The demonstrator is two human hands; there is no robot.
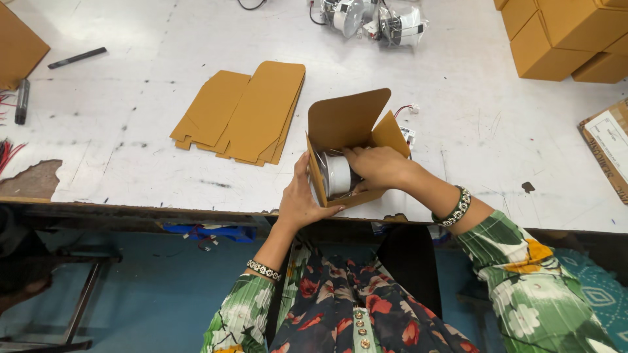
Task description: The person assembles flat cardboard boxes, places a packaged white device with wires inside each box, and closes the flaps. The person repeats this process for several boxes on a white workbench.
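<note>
A small brown cardboard box stands open at the near edge of the white table, its lid flap raised. My left hand grips the box's near left side. My right hand reaches into the box and presses on a white round light fixture that sits partly inside. A red wire with a white plug sticks out behind the box.
A stack of flat unfolded brown cartons lies left of the box. More bagged white fixtures lie at the far edge, closed brown boxes are stacked far right, and a dark marker lies far left.
</note>
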